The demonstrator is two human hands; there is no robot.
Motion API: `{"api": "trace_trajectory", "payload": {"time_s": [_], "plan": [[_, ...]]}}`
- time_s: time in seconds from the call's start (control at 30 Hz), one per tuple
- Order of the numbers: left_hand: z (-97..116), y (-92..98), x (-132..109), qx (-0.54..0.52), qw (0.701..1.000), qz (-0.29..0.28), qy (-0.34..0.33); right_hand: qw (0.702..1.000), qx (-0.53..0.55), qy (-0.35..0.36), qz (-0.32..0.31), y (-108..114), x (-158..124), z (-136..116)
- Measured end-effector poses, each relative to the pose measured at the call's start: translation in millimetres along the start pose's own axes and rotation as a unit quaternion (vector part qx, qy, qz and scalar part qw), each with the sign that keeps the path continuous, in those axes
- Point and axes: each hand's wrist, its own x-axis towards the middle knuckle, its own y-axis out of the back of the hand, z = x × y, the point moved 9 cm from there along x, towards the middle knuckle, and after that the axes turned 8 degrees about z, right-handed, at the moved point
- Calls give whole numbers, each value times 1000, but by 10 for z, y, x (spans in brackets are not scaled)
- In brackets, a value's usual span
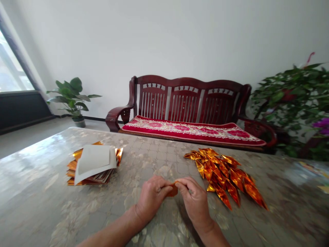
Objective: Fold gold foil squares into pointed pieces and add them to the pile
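Between my two hands, above the middle of the table, is a small piece of orange-gold foil paper (172, 190). My left hand (154, 192) pinches its left end between thumb and fingers. At the right end, my right hand (193, 198) grips it the same way. Fingers cover much of the piece, so its exact shape is hidden. Close by on the right lies a pile of folded gold foil pieces (221, 171) with pointed ends. A stack of foil paper sheets (94, 164), pale side up on top with gold edges showing, sits to the left.
The table (138, 164) has a glossy, patterned cover. A clear plastic bag (305, 173) lies at its right side. Beyond the far edge stands a dark red wooden bench (185, 99) with a red floral cushion (190, 129). Potted plants (73, 96) flank it.
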Motion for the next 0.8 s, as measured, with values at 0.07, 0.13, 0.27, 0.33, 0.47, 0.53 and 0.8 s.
{"api": "trace_trajectory", "payload": {"time_s": [0.07, 0.13, 0.27, 0.33, 0.47, 0.53, 0.8], "plan": [[-21, -20, -9, -30, 999, 1, 22, 1000, -1, -13, -8, -12, 8, 21], [-76, -53, -26, -63, 996, 9, 59, 999, 5, -41, -15, -29, 13, 70], [-267, -116, -71, -141, 974, 48, 169, 998, 4, -55, 13, 8, 13, 70], [-305, -97, -71, -143, 969, 75, 187, 999, -9, -20, 27, 27, -1, -25], [-275, 13, -33, -97, 974, 123, 166, 999, -24, 26, 20, -35, -73, -180], [-288, 40, -25, -105, 971, 133, 171, 999, -29, 27, 23, -70, -107, -203], [-204, 97, -17, -71, 982, 140, 109, 1000, -11, -9, 25, -156, -117, -176]]}}
